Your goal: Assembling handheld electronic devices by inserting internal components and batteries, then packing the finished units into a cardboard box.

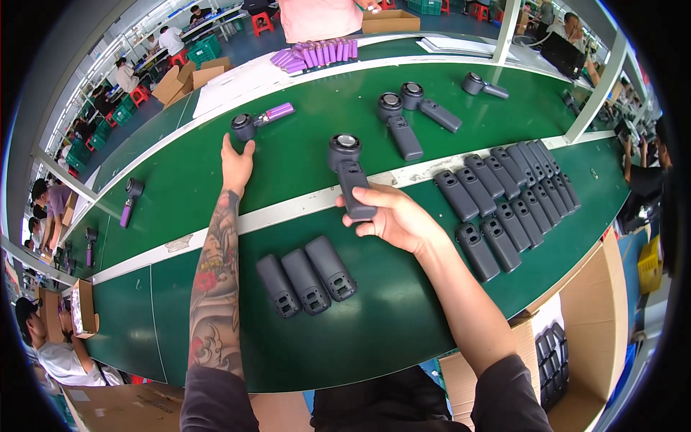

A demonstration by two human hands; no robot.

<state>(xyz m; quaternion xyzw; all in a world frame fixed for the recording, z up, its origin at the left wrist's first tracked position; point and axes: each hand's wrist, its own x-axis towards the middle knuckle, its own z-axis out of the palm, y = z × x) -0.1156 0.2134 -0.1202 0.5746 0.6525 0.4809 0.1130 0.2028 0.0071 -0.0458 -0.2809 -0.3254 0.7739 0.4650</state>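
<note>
My right hand [392, 216] grips a dark grey handheld fan [350, 173] by its handle, the round head pointing away from me. Stretched out to the far left, my left hand [237, 164] has thumb and fingers apart at the near side of another fan head [243, 127]. A purple battery cell [276, 113] extends from that head, with no handle shell over it. Whether my fingertips touch the head, I cannot tell. On the near tabletop between my forearms lie three dark grey handle shells [305, 279], side by side.
Rows of handle shells [497, 191] cover the right side. Assembled fans [404, 137] and more fan heads with purple cells [129, 201] lie on the green belt [317, 108]. A pile of purple cells [317, 55] is across it. An open carton [590, 309] stands at lower right.
</note>
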